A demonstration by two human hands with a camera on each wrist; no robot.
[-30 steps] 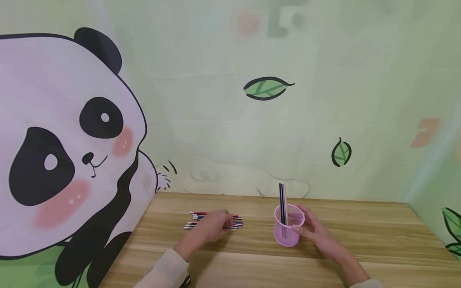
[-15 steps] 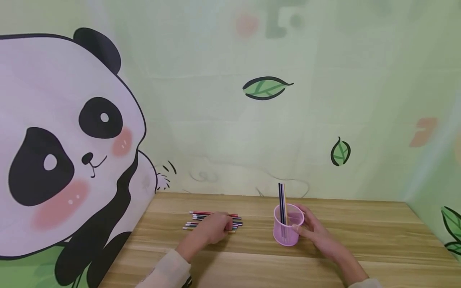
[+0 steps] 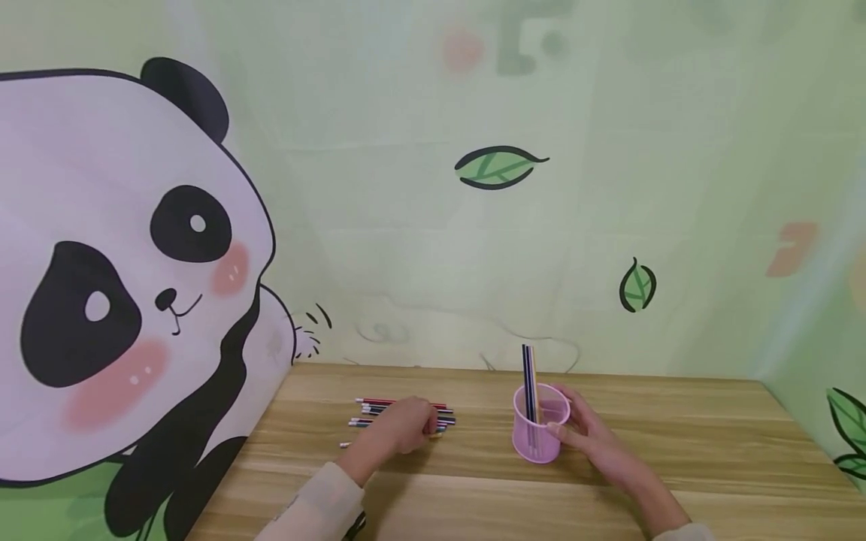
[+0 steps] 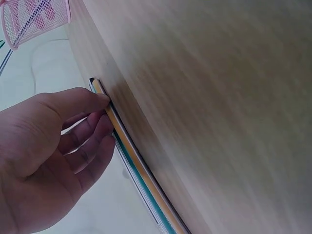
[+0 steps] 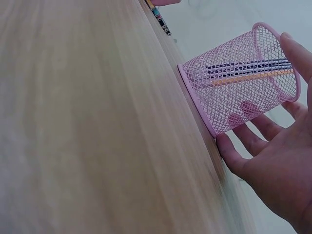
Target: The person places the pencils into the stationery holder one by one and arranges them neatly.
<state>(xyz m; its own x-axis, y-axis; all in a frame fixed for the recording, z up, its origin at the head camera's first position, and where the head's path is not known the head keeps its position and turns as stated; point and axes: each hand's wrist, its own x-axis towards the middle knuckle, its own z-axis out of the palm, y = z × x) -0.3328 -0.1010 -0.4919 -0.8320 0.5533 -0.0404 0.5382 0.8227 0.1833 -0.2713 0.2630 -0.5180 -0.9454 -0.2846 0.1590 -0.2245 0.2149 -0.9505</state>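
My left hand [image 3: 406, 428] is over a row of pencils [image 3: 370, 410] lying on the table. In the left wrist view, its thumb and fingertips pinch a yellow-orange pencil [image 4: 130, 146] beside a green one [image 4: 155, 199]. On the right, a pink mesh pen holder [image 3: 522, 443] stands upright, with several dark pencils [image 3: 527, 379] and a yellow one leaning in it. My right hand [image 3: 595, 436] holds the holder from its right side. The thumb [image 5: 296, 54] lies at the rim and the fingers curl along the mesh wall.
The wooden tabletop [image 3: 473, 496] carries the pencils and the holder. A pale green backdrop [image 3: 406, 225] printed with a panda [image 3: 155, 270] and leaves rises at the back and sides.
The nearest pencil has shifted toward me, slightly apart from the row, with my left hand on it. My right hand and the pen holder stay in place.
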